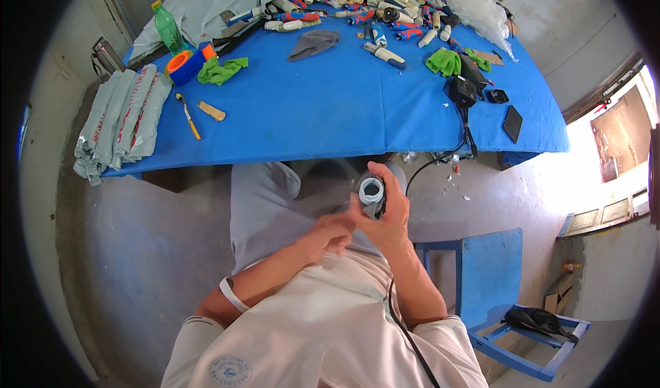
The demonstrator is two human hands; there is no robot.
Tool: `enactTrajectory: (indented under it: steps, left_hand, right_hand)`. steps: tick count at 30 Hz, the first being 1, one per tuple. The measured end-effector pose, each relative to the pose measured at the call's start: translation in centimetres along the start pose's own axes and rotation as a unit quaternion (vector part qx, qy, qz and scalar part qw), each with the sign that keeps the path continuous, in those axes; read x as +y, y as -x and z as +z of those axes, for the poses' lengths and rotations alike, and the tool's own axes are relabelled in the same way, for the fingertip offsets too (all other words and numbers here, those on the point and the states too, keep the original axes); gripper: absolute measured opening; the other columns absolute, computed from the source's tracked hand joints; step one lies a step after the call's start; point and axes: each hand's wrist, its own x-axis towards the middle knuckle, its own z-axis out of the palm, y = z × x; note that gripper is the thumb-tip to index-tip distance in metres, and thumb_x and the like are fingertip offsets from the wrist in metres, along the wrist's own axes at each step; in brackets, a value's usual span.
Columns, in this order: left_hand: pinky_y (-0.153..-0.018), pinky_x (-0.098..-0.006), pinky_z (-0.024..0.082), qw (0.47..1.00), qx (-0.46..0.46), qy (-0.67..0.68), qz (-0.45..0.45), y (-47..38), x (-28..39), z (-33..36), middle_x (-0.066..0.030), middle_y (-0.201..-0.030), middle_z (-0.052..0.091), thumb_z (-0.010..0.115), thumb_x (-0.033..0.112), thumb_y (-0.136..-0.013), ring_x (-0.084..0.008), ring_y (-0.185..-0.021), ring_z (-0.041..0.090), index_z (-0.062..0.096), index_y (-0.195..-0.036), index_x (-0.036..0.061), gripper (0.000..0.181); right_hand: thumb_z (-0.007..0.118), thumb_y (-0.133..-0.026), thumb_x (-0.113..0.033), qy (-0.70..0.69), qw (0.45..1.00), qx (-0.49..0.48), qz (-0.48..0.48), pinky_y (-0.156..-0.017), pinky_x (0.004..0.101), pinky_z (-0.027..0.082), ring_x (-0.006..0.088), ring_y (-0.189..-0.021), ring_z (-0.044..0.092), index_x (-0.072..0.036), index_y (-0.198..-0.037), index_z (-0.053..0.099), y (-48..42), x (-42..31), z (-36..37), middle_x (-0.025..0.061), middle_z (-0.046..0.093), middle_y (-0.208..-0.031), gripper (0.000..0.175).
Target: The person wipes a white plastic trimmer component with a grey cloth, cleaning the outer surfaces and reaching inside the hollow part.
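Note:
My right hand [389,210] grips a small container with a round, pale threaded mouth [371,190], its opening facing up towards the camera. Dark grey cloth [373,210] shows around the container below the rim. Beside it on the left is my left hand [330,232], with bent fingers close to the right hand's thumb; whether it touches or holds something is hidden. Both hands are above my lap, in front of the near edge of the blue-covered table [289,125].
A pile of plastic tool casings [356,1] covers the table's far side. Grey plastic bags [124,115], an orange tape roll [179,61], a green bottle [168,29] and a toothbrush [188,117] lie left. Black power adapters [462,91] lie right. A blue chair [490,269] stands at the right.

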Motion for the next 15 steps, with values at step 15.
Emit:
enactTrajectory:
  steps: [15]
  left_hand:
    - [-0.059,-0.0276,0.045,0.991,0.1,-0.071,0.051,1.6,1.3,0.3,-0.0005,-0.065,0.051,0.051,0.047,-0.093,-0.0077,-0.049,0.039,0.053,-0.085,0.0072,0.041]
  right_hand:
    - [0.071,-0.06,-0.001,0.12,0.93,-0.305,-0.169,-0.072,0.0396,0.044,0.0313,-0.075,0.055,0.009,-0.128,0.039,-0.1,2.0,-2.0,0.0138,0.054,-0.082,0.075]
